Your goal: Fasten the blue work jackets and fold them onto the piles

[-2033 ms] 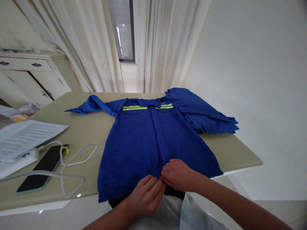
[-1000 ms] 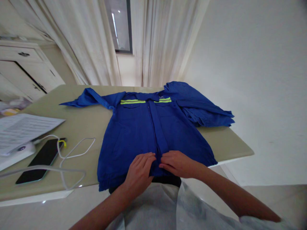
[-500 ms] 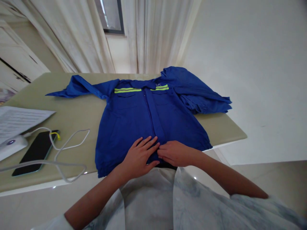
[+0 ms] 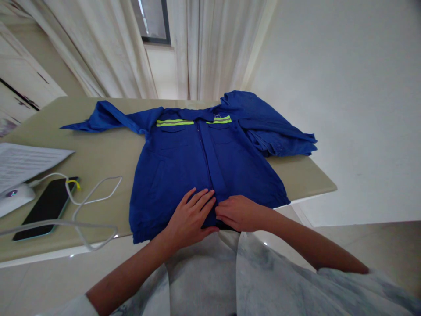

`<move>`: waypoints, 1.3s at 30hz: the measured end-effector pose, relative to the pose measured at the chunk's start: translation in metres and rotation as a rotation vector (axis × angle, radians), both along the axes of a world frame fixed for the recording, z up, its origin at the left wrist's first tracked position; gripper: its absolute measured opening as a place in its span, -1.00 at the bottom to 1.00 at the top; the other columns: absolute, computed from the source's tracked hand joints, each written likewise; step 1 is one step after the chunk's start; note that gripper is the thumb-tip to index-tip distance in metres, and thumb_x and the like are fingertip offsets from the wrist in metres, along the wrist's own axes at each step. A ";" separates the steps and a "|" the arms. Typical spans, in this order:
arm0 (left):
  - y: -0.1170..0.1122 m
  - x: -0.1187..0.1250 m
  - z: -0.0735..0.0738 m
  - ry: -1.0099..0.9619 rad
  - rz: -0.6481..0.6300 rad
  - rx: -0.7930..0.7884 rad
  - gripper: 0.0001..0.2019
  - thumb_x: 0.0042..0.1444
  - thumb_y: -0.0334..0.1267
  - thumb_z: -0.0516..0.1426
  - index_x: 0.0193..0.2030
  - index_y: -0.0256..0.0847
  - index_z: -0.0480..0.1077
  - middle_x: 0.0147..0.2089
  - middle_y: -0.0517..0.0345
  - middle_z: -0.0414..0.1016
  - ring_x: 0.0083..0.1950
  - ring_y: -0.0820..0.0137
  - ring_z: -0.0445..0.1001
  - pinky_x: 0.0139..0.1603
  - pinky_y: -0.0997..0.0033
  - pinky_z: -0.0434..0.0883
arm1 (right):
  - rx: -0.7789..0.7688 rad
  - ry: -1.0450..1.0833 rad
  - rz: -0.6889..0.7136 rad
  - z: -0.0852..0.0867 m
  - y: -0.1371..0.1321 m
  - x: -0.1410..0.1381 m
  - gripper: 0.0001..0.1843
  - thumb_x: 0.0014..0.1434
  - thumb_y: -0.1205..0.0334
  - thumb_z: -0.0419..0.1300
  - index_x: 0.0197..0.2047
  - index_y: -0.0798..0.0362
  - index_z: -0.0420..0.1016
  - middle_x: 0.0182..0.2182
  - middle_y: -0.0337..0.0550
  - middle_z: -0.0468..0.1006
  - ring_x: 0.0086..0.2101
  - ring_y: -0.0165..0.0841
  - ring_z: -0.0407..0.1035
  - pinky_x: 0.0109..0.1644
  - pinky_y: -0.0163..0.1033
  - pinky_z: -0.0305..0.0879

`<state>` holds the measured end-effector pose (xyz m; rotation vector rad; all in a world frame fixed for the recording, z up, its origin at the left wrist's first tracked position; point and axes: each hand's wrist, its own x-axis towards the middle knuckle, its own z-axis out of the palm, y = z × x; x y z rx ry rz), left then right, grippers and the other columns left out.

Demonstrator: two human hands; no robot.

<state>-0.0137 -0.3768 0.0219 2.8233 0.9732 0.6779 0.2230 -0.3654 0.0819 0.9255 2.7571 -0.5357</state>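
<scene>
A blue work jacket (image 4: 184, 171) lies face up on a beige table (image 4: 105, 153), its zip (image 4: 206, 153) closed and yellow-green reflective strips (image 4: 174, 123) across the chest. One sleeve (image 4: 105, 118) stretches out to the left, and the other (image 4: 279, 140) lies folded at the right. My left hand (image 4: 192, 213) rests flat with fingers spread on the jacket's lower front. My right hand (image 4: 238, 213) lies beside it on the other side of the zip, also flat. Neither hand grips the cloth.
Left of the jacket lie a black smartphone (image 4: 42, 210), a white cable (image 4: 98, 195), a white device (image 4: 15, 197) and printed paper (image 4: 29, 162). Curtains (image 4: 210, 48) hang beyond the table, and a white cabinet (image 4: 23, 66) stands at the far left.
My hands have gone from pinching the jacket's lower front edge to lying flat on it. The view has tipped, so the table sits higher in the picture.
</scene>
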 end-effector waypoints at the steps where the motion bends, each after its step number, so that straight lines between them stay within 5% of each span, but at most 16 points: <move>1: -0.002 0.000 0.000 -0.040 -0.006 0.051 -0.46 0.33 0.17 0.21 0.22 -0.22 0.46 0.27 -0.10 0.54 0.29 0.12 0.46 0.43 -0.02 0.21 | -0.021 0.012 -0.034 0.002 0.001 0.000 -0.69 0.55 0.15 0.00 -0.10 0.07 0.53 -0.23 -0.08 0.64 -0.24 -0.26 0.50 -0.19 -0.19 0.19; 5: -0.010 0.002 0.003 -0.096 -0.153 0.296 -0.93 0.40 -0.29 0.19 -0.09 -0.22 0.50 -0.19 0.10 0.60 -0.14 0.32 0.53 0.05 0.19 0.43 | -0.123 0.055 -0.076 0.012 0.005 0.002 -0.71 0.54 0.17 0.02 -0.16 0.05 0.51 -0.26 -0.14 0.63 -0.27 -0.30 0.48 -0.20 -0.23 0.17; 8: -0.014 0.005 0.006 -0.138 -0.245 0.396 -0.89 0.37 -0.45 0.15 -0.04 -0.32 0.51 -0.19 0.05 0.59 -0.19 0.34 0.51 -0.06 0.25 0.46 | -0.146 0.058 -0.068 0.018 0.006 0.003 -0.70 0.54 0.18 0.02 -0.18 0.04 0.50 -0.27 -0.15 0.63 -0.25 -0.30 0.48 -0.20 -0.25 0.16; 22: -0.022 0.012 -0.009 -0.223 -0.176 0.425 -0.87 0.36 -0.49 0.14 -0.05 -0.45 0.52 -0.23 -0.05 0.59 -0.21 0.32 0.55 -0.10 0.26 0.52 | 0.063 -0.121 -0.056 0.011 0.001 -0.008 -0.83 0.43 0.22 0.10 -0.09 0.05 0.51 -0.18 -0.04 0.66 -0.27 -0.26 0.52 -0.31 -0.24 0.10; 33: -0.024 0.021 0.000 -0.217 -0.168 0.424 -0.80 0.37 -0.45 0.11 0.00 -0.36 0.55 -0.12 -0.03 0.60 -0.12 0.32 0.53 -0.02 0.27 0.54 | -0.102 -0.001 -0.097 0.014 0.011 0.006 -0.67 0.51 0.15 0.01 -0.25 0.02 0.50 -0.36 -0.21 0.61 -0.38 -0.35 0.44 -0.30 -0.24 0.04; 39: -0.019 0.022 -0.001 -0.160 -0.092 0.432 -0.76 0.42 -0.46 0.01 0.00 -0.40 0.52 -0.16 -0.08 0.57 -0.16 0.32 0.54 -0.05 0.29 0.56 | -0.034 -0.018 -0.091 0.020 0.011 0.002 -0.78 0.46 0.19 0.07 -0.20 0.01 0.49 -0.28 -0.19 0.63 -0.28 -0.31 0.50 -0.28 -0.25 0.09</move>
